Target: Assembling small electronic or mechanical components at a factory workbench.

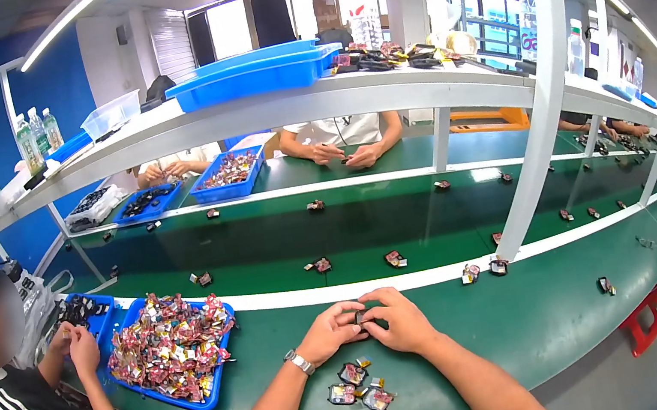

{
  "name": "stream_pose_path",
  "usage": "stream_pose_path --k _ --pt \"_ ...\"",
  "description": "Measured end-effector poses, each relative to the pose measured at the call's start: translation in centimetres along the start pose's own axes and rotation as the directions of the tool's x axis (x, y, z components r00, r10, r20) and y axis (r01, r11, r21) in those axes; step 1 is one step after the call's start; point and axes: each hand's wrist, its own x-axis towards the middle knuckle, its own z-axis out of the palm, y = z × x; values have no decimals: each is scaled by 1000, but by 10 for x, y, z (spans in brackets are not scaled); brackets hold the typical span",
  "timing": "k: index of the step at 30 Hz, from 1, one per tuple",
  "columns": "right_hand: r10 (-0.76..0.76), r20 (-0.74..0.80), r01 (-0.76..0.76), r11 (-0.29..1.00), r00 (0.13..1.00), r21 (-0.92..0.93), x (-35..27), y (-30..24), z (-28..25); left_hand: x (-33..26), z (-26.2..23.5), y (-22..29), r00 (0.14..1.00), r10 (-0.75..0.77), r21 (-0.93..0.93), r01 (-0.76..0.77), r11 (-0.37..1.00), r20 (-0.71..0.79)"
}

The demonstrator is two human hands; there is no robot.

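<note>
My left hand point(327, 335), with a watch point(298, 362) on its wrist, and my right hand point(401, 320) meet over the green bench. Between their fingertips is a small dark part point(359, 318), mostly covered by the fingers. Both hands are closed on it. Just below them on the bench lie several small electronic assemblies with dark frames and pink, silver and yellow pieces, among them one assembly point(378, 399) nearest to me. Off to the left, a blue tray point(217, 390) is heaped with many similar pink and silver pieces.
Beyond a white rail point(292, 297) runs a green conveyor belt point(265, 242) with spaced-out assemblies. A slanted white post point(533, 101) rises at right to an overhead shelf point(245, 121). At left a co-worker point(50, 408) handles parts by a tray of black pieces point(84, 310). Other people sit opposite and far right.
</note>
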Motion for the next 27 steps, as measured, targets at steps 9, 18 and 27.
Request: stream_pose_path --k 9,18,27 --pt "-34 12 33 998 999 58 -1 -3 -5 1 3 -2 993 -54 3 55 998 -106" --pt "79 -128 -67 993 989 95 -2 -7 12 2 -1 -4 992 -43 -66 35 997 -118" --pt "99 -144 -73 982 985 172 -4 2 19 0 -1 -5 993 -22 -102 11 995 -113"
